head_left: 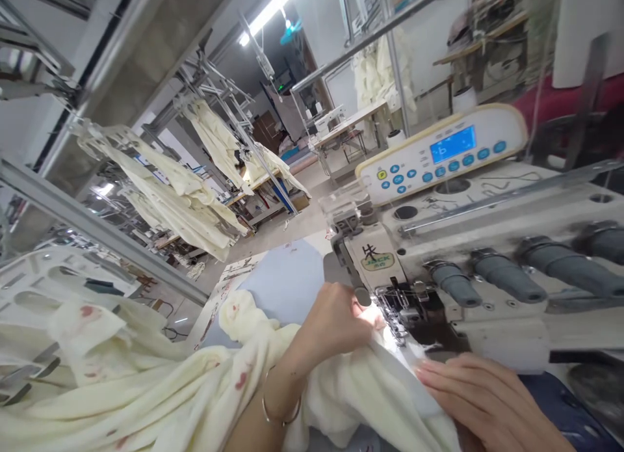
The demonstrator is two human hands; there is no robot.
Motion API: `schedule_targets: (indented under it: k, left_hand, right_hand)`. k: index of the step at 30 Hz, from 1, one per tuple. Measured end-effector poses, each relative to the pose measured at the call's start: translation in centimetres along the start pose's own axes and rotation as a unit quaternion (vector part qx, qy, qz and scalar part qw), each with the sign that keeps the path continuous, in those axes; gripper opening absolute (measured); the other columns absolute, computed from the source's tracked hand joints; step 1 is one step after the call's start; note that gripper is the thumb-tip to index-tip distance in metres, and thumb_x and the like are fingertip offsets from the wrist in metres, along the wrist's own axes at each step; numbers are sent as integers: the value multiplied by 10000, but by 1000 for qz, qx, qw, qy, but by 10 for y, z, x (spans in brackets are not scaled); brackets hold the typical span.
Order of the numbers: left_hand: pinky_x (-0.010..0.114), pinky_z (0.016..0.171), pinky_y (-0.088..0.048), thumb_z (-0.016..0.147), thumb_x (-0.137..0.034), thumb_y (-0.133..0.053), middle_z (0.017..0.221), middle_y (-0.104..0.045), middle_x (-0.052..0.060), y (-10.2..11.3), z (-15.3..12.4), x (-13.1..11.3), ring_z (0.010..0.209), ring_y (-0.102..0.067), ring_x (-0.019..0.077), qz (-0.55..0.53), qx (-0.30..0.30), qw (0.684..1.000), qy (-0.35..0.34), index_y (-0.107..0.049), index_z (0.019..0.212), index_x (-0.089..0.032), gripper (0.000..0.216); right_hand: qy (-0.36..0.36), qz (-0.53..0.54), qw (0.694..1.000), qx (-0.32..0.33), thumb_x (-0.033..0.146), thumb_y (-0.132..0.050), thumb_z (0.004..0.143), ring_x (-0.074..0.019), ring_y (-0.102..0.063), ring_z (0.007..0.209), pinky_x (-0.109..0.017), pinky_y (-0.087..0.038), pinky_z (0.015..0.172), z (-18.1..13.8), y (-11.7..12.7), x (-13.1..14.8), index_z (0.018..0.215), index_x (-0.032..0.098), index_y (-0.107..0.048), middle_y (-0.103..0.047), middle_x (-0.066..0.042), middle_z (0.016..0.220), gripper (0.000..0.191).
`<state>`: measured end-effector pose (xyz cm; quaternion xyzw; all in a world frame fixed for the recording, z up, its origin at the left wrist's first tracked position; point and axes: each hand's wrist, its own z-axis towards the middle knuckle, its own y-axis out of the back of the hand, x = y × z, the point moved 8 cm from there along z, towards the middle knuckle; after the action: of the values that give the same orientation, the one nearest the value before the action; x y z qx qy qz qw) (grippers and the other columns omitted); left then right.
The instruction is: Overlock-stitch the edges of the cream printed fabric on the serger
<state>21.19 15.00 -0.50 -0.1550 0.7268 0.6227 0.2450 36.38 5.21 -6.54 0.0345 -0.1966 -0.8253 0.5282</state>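
A cream fleece fabric point(160, 387) with small red prints lies bunched across the table and runs up to the presser foot point(397, 312) of a white overlock sewing machine point(487, 270). My left hand point(336, 325), with a thin bangle on the wrist, rests on the fabric right beside the presser foot, fingers curled down onto the cloth. My right hand point(482, 397) lies flat on the fabric edge in front of the machine, fingers stretched out and pressed on the cloth.
The machine's control panel point(441, 156) with a blue screen sits above its body. Cream garments point(180, 198) hang from overhead rails on the left. Other sewing tables point(341, 130) stand further back. A metal bar point(97, 231) crosses at the left.
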Motion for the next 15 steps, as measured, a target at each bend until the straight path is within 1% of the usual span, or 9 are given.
schedule_targets:
  k: [3, 6, 8, 10, 11, 12, 13, 14, 15]
  left_hand:
    - [248, 428, -103, 689, -228, -612, 522, -152, -64, -4, 9, 1, 497, -145, 70, -4, -20, 1000, -9, -186, 526, -209, 456]
    - [250, 443, -99, 700, -174, -577, 527, -157, -64, -5, 9, -1, 497, -150, 66, -13, -38, 999, -34, -188, 552, -203, 417]
    - [235, 450, -145, 740, -185, -572, 528, -199, -64, -3, 2, -2, 497, -196, 65, -22, -52, 997, -51, -235, 566, -196, 379]
    - [212, 474, -259, 817, -264, -571, 557, -332, -55, 2, -10, -1, 516, -312, 74, -45, -56, 994, -80, -357, 618, -187, 303]
    - [211, 515, -339, 862, -307, -552, 620, -433, -34, 4, -17, -1, 559, -395, 89, -58, -55, 991, -110, -441, 690, -177, 242]
    - [228, 593, -420, 897, -338, -532, 732, -529, 4, 7, -26, -2, 645, -483, 116, -61, -55, 985, -150, -515, 806, -164, 197]
    - [266, 703, -475, 924, -342, -510, 881, -589, 53, 10, -34, -3, 774, -546, 152, -48, -56, 977, -199, -552, 948, -155, 193]
    - [313, 819, -490, 948, -314, -480, 1026, -601, 98, 12, -42, -3, 916, -563, 187, -17, -59, 966, -250, -548, 1085, -151, 223]
    - [355, 915, -474, 966, -267, -447, 1139, -584, 128, 13, -48, -3, 1041, -542, 213, 28, -65, 953, -295, -520, 1189, -152, 262]
  right_hand:
    - [-21, -8, 999, -35, 83, -541, 820, -155, -659, 974, -312, -424, 1043, 11, 6, 1, 1070, 146, -622, -698, -54, 1030, 271]
    - [-32, -35, 997, -69, 105, -507, 812, -135, -682, 827, -266, -495, 903, 24, 11, 4, 973, 182, -620, -714, -26, 886, 211]
    - [-33, -52, 996, -71, 119, -498, 818, -139, -688, 797, -270, -517, 839, 27, 11, 7, 987, 196, -621, -717, -18, 887, 222]
    - [-39, -59, 995, -75, 109, -492, 824, -142, -689, 839, -271, -513, 866, 24, 11, 8, 1018, 191, -622, -717, -22, 925, 247]
    - [-34, -57, 995, -72, 111, -494, 834, -142, -684, 891, -270, -500, 912, 21, 10, 9, 1034, 183, -626, -715, -27, 959, 250]
    - [-25, -52, 996, -66, 119, -494, 850, -146, -672, 956, -276, -475, 972, 19, 10, 10, 1053, 173, -631, -709, -35, 1003, 250]
    - [-7, -45, 998, -51, 134, -490, 871, -152, -655, 1017, -288, -444, 1027, 16, 8, 11, 1074, 164, -637, -699, -43, 1051, 252]
    - [16, -39, 999, -30, 150, -485, 889, -157, -636, 1068, -298, -415, 1067, 13, 6, 13, 1098, 158, -639, -686, -48, 1098, 260]
    - [39, -36, 999, -9, 160, -482, 901, -165, -620, 1103, -313, -398, 1090, 11, 4, 14, 1125, 155, -638, -671, -52, 1139, 273]
